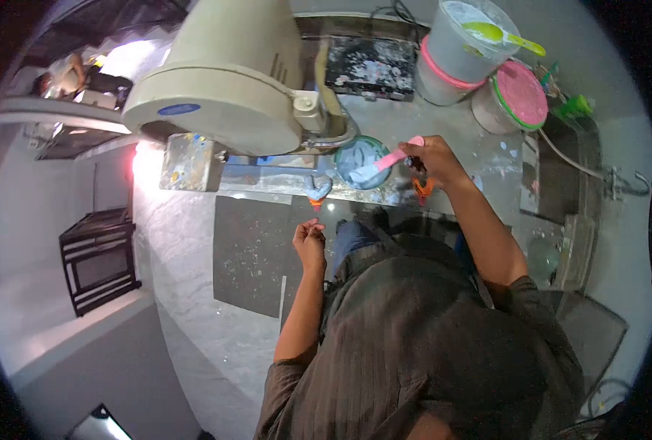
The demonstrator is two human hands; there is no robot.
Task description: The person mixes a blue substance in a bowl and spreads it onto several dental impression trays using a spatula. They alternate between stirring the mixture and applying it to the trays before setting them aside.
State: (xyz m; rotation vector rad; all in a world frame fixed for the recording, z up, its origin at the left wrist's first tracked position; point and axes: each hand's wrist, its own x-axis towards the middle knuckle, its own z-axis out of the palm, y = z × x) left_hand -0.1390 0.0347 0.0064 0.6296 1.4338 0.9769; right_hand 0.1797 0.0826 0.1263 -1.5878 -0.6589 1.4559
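My right hand (pixel 436 161) is closed around the pink handle of a spatula (pixel 399 155). The spatula's pale, coated blade lies in a green mixing bowl (pixel 341 174) holding light-blue paste (pixel 355 155). To the left, at the counter edge, is a dental impression tray (pixel 316 203) with an orange handle, loaded with pale blue-grey material. Just below that handle, my left hand (pixel 310 239) is held with loosely bent fingers, apart from the tray and seemingly with nothing in it. Another orange impression tray (pixel 423 190) sits beneath my right wrist, partly hidden.
A large beige machine (pixel 223 95) covers the counter's left, beside a stained box (pixel 186 163). Behind the bowl lies a paint-spattered black case (pixel 370 66). Stacked tubs (pixel 450 59) with a green scoop (pixel 502 35) and a pink-lidded tub (pixel 520 95) stand back right, near a tap (pixel 619 183).
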